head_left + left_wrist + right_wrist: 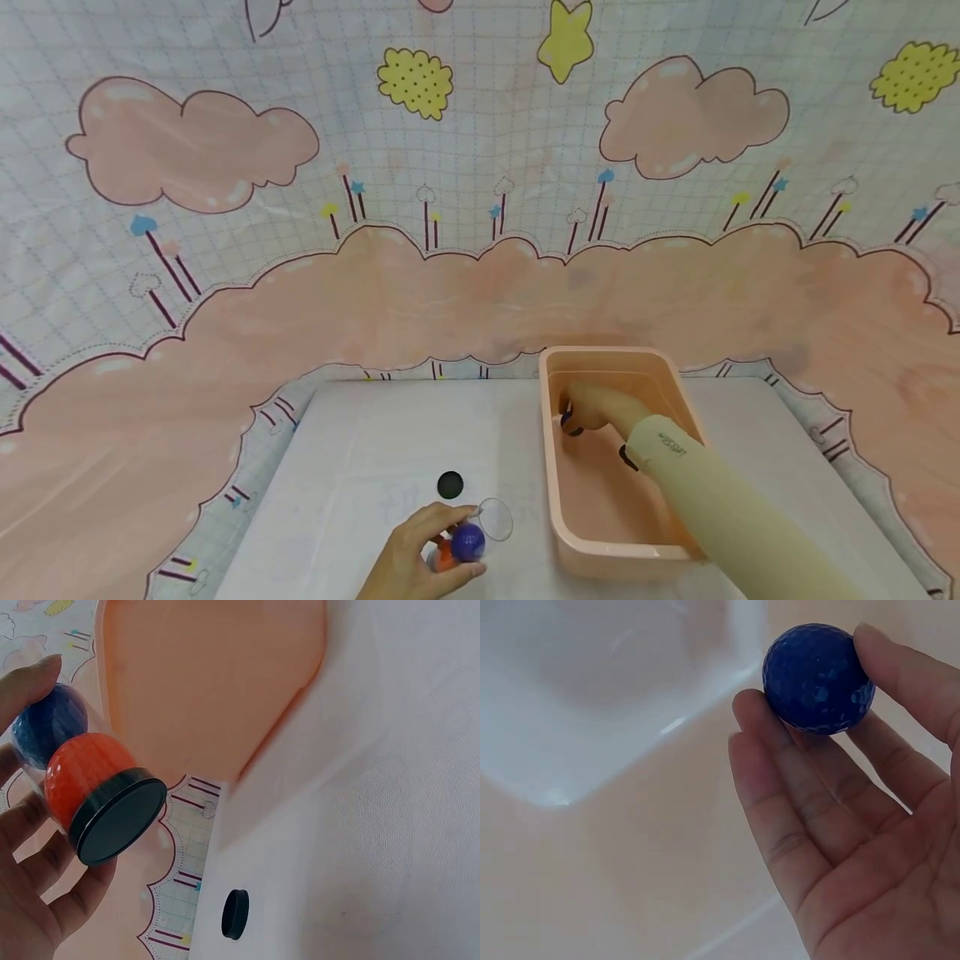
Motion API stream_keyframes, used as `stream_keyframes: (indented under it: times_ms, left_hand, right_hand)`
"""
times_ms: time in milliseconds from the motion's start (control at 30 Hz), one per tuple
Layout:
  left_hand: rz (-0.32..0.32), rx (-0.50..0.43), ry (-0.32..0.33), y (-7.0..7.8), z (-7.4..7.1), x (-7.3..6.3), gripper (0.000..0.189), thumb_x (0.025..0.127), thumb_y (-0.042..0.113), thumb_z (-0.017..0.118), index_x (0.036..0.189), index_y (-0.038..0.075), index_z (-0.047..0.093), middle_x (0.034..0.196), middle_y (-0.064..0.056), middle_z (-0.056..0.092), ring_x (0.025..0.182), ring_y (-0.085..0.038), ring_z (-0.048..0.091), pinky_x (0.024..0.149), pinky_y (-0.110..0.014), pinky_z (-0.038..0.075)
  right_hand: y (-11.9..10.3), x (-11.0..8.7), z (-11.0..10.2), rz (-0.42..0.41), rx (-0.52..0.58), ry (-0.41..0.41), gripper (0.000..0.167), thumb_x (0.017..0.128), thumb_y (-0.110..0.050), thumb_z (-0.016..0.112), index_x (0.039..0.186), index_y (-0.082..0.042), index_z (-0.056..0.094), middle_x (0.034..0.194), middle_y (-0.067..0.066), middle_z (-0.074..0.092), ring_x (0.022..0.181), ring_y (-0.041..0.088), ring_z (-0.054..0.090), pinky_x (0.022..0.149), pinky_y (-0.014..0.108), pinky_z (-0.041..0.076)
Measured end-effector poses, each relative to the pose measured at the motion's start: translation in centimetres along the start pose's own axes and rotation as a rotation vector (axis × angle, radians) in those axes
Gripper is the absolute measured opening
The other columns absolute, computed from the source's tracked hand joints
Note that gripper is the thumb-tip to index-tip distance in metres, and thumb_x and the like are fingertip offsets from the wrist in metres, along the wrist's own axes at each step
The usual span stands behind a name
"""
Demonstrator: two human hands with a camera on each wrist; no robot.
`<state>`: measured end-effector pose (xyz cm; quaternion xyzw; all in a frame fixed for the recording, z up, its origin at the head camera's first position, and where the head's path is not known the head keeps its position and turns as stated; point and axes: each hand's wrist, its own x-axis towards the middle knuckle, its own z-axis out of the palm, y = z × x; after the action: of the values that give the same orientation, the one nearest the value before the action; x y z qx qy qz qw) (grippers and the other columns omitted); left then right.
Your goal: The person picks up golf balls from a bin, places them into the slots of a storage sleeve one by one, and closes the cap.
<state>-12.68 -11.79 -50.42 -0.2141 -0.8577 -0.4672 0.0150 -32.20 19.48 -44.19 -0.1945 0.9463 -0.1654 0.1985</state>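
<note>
In the head view, my left hand (416, 554) grips a clear plastic tube, its round open rim (495, 519) facing right. Inside sit a blue golf ball (49, 726) and an orange golf ball (86, 772), side by side along the tube. A black cap (120, 821) closes the tube's other end. My right hand (596, 407) reaches into the peach-coloured bin (551, 467). Thumb and fingertips there pinch a dark blue golf ball (817, 679), dimpled and held above the bin's floor in the right wrist view.
A loose black cap (450, 485) lies on the white table (375, 450), just beyond my left hand. The bin stands at the table's right half. A patterned cloth (465, 308) hangs behind. Some small dark object (628, 457) shows by the right sleeve cuff.
</note>
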Motion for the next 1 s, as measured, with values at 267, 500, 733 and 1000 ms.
stream_keyframes:
  times_ms: [267, 500, 733, 1000]
  left_hand:
    - [-0.021, 0.005, -0.02, 0.1, -0.4, 0.1, 0.053, 0.086, 0.052, 0.081, 0.133, 0.032, 0.067, 0.114, 0.013, 0.069, 0.098, 0.0, 0.06, 0.08, -0.022, 0.058]
    - [-0.045, -0.002, -0.04, 0.2, -0.6, 0.1, 0.054, 0.087, 0.049, 0.082, 0.134, 0.025, 0.068, 0.115, 0.011, 0.069, 0.099, 0.0, 0.06, 0.081, -0.022, 0.058]
    - [-0.041, -0.011, -0.037, 0.2, -0.6, 0.3, 0.053, 0.086, 0.047, 0.082, 0.133, 0.028, 0.068, 0.116, 0.011, 0.069, 0.099, 0.0, 0.06, 0.082, -0.023, 0.058]
    - [-0.06, 0.001, -0.041, 0.1, -0.7, 0.4, 0.052, 0.086, 0.047, 0.082, 0.133, 0.03, 0.068, 0.114, 0.011, 0.068, 0.098, 0.0, 0.059, 0.081, -0.022, 0.058]
  right_hand:
    - [-1.1, -1.7, -1.6, -0.019, 0.034, 0.001, 0.035, 0.092, -0.013, 0.077, 0.122, 0.004, 0.069, 0.108, 0.011, 0.073, 0.09, 0.02, 0.066, 0.09, 0.042, 0.06]
    - [-1.4, -3.4, -3.1, -0.017, 0.048, 0.029, 0.035, 0.094, -0.018, 0.076, 0.124, -0.002, 0.068, 0.112, 0.01, 0.071, 0.092, 0.019, 0.067, 0.091, 0.042, 0.059]
    - [-1.6, -5.4, -4.1, -0.065, 0.085, 0.073, 0.037, 0.096, -0.022, 0.074, 0.127, -0.004, 0.067, 0.117, 0.009, 0.071, 0.097, 0.018, 0.067, 0.094, 0.043, 0.06]
    - [-2.9, -7.9, -5.0, -0.129, 0.074, 0.133, 0.034, 0.095, -0.027, 0.076, 0.123, -0.008, 0.071, 0.113, 0.006, 0.072, 0.095, 0.015, 0.067, 0.085, 0.036, 0.059]
